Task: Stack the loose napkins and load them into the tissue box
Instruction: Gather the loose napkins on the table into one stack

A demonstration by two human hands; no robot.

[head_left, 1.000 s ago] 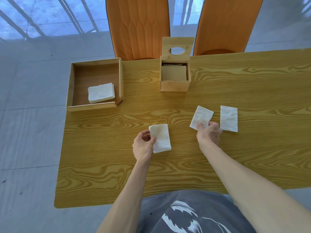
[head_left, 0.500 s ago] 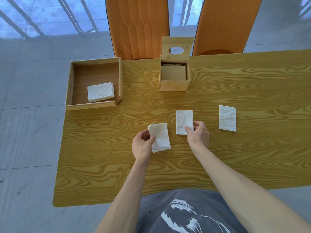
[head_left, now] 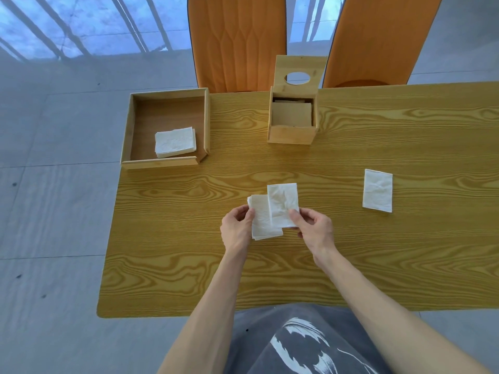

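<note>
A small stack of white napkins point(head_left: 260, 221) lies mid-table, and my left hand point(head_left: 236, 229) grips its left edge. My right hand point(head_left: 313, 229) pinches a single napkin point(head_left: 282, 203) by its lower right corner and holds it overlapping the right part of the stack. One loose napkin point(head_left: 377, 194) lies flat on the table to the right. The wooden tissue box point(head_left: 292, 133) stands at the back centre, its lid point(head_left: 298, 64) with an oval hole raised upright, and a flat brown panel shows inside.
A shallow wooden tray point(head_left: 164, 164) at the back left holds another pile of napkins point(head_left: 175, 142). Two orange chairs point(head_left: 237, 41) stand behind the wooden table point(head_left: 378, 252). The table's left edge drops to grey floor.
My right hand has slid the single napkin leftward across the table from beside the far-right napkin onto the stack. My left hand has stayed on the stack.
</note>
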